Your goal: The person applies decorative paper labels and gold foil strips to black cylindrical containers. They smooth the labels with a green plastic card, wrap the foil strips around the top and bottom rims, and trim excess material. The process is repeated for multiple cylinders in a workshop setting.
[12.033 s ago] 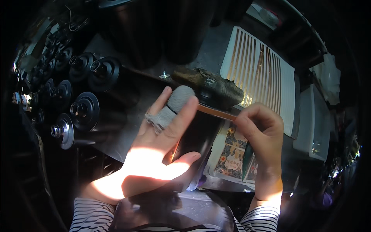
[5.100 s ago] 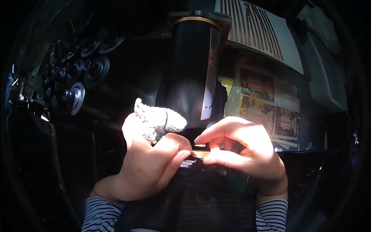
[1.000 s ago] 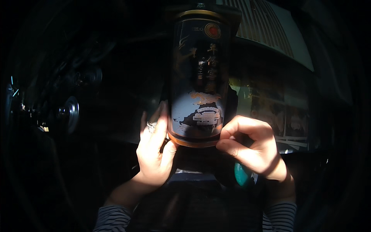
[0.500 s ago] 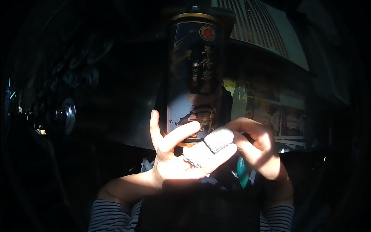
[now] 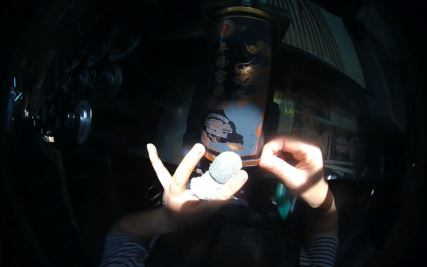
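A small white piece (image 5: 225,167) with a knobbly, crochet-like texture sits in my left hand (image 5: 184,191). Its rounded end points up and its lower part is washed out by bright sun. My left thumb lies along its right side, while two fingers stretch up and apart on the left. My right hand (image 5: 300,167) is to the right of the piece, apart from it, with thumb and forefinger pinched together. Whatever is in that pinch is too fine to see. The pinch overlaps the lower right corner of a tall dark canister (image 5: 242,89); contact cannot be told.
The canister has gold rims and a blue and orange pattern. Behind it on the right is a pale striped panel (image 5: 318,35). A green object (image 5: 283,200) shows beside my right wrist. Shiny round metal parts (image 5: 82,120) stand at the left; deep shadow hides most surroundings.
The white piece has moved left with my left hand, and my right fingers have come away from it. The canister appears farther right, tilted, with a different part of its pattern in view.
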Demonstrator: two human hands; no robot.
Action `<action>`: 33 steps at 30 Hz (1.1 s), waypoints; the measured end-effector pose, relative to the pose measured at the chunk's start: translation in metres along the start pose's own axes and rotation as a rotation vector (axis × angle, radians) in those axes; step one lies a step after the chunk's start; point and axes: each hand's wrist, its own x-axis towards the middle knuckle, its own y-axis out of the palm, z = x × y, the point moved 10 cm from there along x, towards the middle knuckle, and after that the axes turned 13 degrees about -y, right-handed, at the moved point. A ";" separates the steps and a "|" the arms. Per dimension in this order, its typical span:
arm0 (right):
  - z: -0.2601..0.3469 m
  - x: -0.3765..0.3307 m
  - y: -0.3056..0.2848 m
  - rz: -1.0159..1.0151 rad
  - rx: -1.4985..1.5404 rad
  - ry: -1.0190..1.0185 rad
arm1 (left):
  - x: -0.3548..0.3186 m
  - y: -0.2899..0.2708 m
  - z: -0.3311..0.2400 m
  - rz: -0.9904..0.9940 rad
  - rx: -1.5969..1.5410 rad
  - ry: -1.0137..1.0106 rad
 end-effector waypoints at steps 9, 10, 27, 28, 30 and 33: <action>0.007 -0.003 -0.001 -0.021 0.033 -0.011 | 0.018 0.009 0.006 0.080 -0.335 0.030; 0.006 -0.002 -0.001 -0.010 0.024 0.025 | 0.019 0.016 0.033 0.137 -0.507 -0.213; 0.009 -0.005 -0.005 -0.051 0.016 -0.100 | 0.010 0.023 -0.027 0.015 0.029 0.282; 0.000 -0.008 -0.005 -0.107 0.092 0.018 | 0.018 0.023 -0.024 0.048 -0.004 0.291; 0.011 -0.003 0.001 0.035 -0.077 -0.104 | 0.048 0.018 -0.007 0.138 -0.110 0.070; 0.009 0.003 0.004 -0.001 -0.111 -0.109 | 0.045 0.040 0.039 0.370 -0.365 -0.238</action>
